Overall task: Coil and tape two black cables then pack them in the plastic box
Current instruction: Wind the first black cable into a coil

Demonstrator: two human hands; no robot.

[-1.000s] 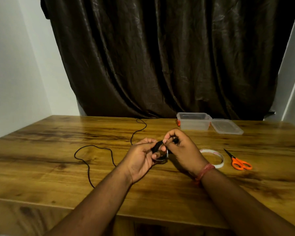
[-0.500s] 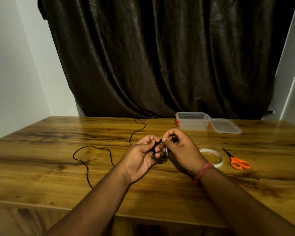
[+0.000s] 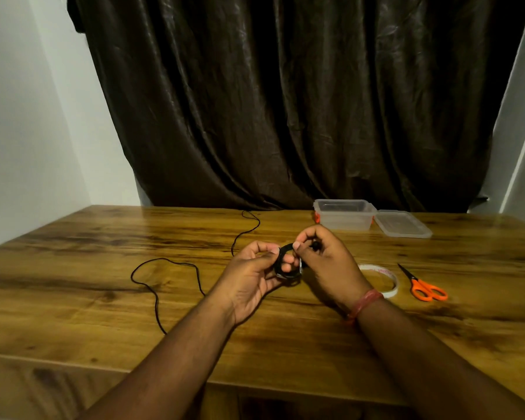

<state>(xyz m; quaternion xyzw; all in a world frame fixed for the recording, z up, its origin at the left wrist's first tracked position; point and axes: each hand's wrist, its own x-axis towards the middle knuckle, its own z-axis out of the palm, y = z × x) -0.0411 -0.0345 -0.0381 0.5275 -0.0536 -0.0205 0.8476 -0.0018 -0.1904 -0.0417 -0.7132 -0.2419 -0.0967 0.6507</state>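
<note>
Legible text: none. Tape roll (image 3: 387, 280), white, lying on the table (image 3: 103, 298): faint red printing on its inner face, too small and blurred to read. No other lettering, labels, brands or numbers legible anywhere.

1. Coil (image 3: 282, 262): small black cable loop, held above the table between both hands.
2. Cable (image 3: 176, 268): black, loose, snaking uncoiled across the table's left.
3. Box (image 3: 343, 214): clear plastic, open, far right, upright; lid (image 3: 402, 224) just beside.
</note>
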